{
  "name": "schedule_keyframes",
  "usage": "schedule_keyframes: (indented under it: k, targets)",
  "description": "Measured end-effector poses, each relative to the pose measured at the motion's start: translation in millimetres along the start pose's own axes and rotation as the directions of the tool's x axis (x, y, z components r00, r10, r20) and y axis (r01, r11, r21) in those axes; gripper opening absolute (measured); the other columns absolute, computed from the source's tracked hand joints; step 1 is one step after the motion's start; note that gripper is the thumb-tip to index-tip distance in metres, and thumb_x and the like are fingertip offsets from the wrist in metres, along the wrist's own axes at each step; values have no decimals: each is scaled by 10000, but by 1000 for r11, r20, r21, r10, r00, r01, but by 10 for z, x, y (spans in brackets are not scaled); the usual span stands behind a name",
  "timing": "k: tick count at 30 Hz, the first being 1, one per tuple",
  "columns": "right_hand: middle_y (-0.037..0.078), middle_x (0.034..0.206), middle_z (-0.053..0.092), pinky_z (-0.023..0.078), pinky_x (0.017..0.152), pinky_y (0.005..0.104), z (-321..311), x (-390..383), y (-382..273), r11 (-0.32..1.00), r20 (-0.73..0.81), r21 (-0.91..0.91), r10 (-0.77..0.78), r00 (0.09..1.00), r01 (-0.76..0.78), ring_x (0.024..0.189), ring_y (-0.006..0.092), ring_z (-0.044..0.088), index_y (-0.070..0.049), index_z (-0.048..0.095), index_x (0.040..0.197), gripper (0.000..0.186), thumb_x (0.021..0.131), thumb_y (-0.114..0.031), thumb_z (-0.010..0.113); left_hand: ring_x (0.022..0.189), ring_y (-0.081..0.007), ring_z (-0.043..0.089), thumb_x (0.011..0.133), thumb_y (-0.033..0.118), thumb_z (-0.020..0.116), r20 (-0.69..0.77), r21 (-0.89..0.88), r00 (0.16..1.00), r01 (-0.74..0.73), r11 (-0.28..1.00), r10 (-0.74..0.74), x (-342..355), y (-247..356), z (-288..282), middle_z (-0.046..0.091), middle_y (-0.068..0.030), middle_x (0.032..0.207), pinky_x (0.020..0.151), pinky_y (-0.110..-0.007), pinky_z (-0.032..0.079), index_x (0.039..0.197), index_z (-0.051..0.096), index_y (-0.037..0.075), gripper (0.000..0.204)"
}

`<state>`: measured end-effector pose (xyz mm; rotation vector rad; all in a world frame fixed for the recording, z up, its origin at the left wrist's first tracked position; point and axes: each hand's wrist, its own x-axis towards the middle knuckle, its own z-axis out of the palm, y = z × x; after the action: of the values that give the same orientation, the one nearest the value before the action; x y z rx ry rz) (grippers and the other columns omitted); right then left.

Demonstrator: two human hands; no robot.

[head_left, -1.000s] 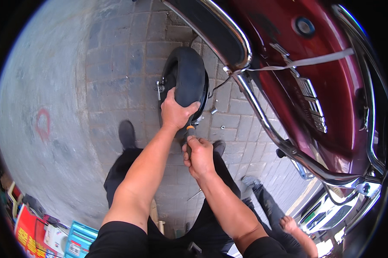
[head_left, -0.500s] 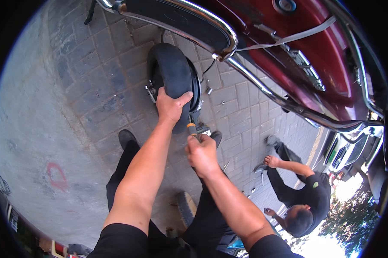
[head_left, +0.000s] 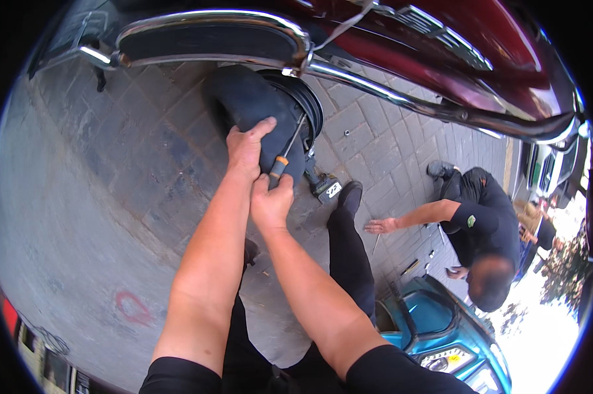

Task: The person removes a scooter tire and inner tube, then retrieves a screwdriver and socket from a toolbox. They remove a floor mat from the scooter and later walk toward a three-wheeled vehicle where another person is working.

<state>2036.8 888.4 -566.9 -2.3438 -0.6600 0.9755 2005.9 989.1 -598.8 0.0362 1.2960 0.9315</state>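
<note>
While both forearms rise from the lower edge toward twelve o'clock, the two hands meet at one black tyre [head_left: 253, 115] lying under the chrome rail [head_left: 401, 98] of a dark red vehicle [head_left: 467, 39]. That tyre sits at about eleven o'clock from the picture's centre, its rim [head_left: 309, 108] at its three o'clock side. The left hand [head_left: 245, 148] lies flat on the rubber, fingers spread and pressed over the bulge, thumb pointing toward one o'clock; it grips nothing but the tyre wall. At its four o'clock, just beside it, the right hand [head_left: 270, 200] is clenched around one screwdriver [head_left: 286, 154] with an orange and black handle, whose metal shaft slants up toward one o'clock to the edge between tyre and rim. Both wrists are straight, the forearms nearly parallel and touching near the wrists.

One small black and white power tool [head_left: 328, 189] lies on the paving [head_left: 145, 171] at four o'clock of the tyre, next to one black shoe [head_left: 350, 196]. At three o'clock, well apart, one other person [head_left: 483, 226] in black crouches with one hand [head_left: 380, 226] flat on the bricks. One blue vehicle body [head_left: 434, 322] fills five o'clock.
</note>
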Motion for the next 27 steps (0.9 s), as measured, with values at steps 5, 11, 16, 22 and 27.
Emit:
schedule_keyframes:
  k: [5, 11, 16, 22, 27]
  targets:
    - [273, 748, 627, 484, 722, 529, -75, -248, 210, 996, 124, 42, -79, 989, 75, 778, 501, 619, 9, 485, 955, 308, 809, -210, 644, 844, -216, 665, 788, 135, 741, 90, -128, 995, -36, 991, 48, -41, -25, -360, 679, -111, 962, 794, -334, 540, 1056, 636, -20, 327]
    - [161, 680, 580, 480, 638, 375, -578, -679, 482, 973, 396, 152, 99, 913, -172, 632, 244, 566, -14, 530, 838, 239, 821, -196, 683, 948, -249, 650, 829, 335, 684, 97, -232, 995, 8, 973, 15, -472, 170, -1141, 683, -91, 1027, 880, -401, 523, 1105, 642, 42, 404]
    - [190, 734, 617, 490, 669, 420, -1510, -790, 538, 972, 479, -190, 212, 852, -134, 701, 328, 626, 9, 533, 861, 298, 806, -245, 679, 1099, -313, 580, 828, 408, 672, -185, -116, 982, -67, 991, 45, -999, 364, -1335, 605, -121, 1220, 976, -489, 462, 1274, 556, 40, 590]
    - [255, 909, 648, 471, 796, 469, -2172, -1033, 448, 923, 529, -293, 374, 762, -250, 927, 411, 630, 32, 586, 966, 362, 807, -284, 664, 1132, -315, 581, 886, 464, 598, 2, -92, 998, -58, 994, 58, -1750, 734, -1392, 592, -139, 1266, 1001, -484, 465, 1318, 513, 24, 623]
    - [239, 921, 649, 478, 804, 456, -2393, -1309, 371, 941, 534, -232, 334, 777, -244, 943, 401, 625, 25, 590, 925, 367, 804, -315, 657, 1160, -327, 569, 856, 485, 619, 95, -38, 995, -8, 999, 11, -2398, 1015, -1288, 578, -145, 1293, 1000, -488, 473, 1341, 496, 30, 676]
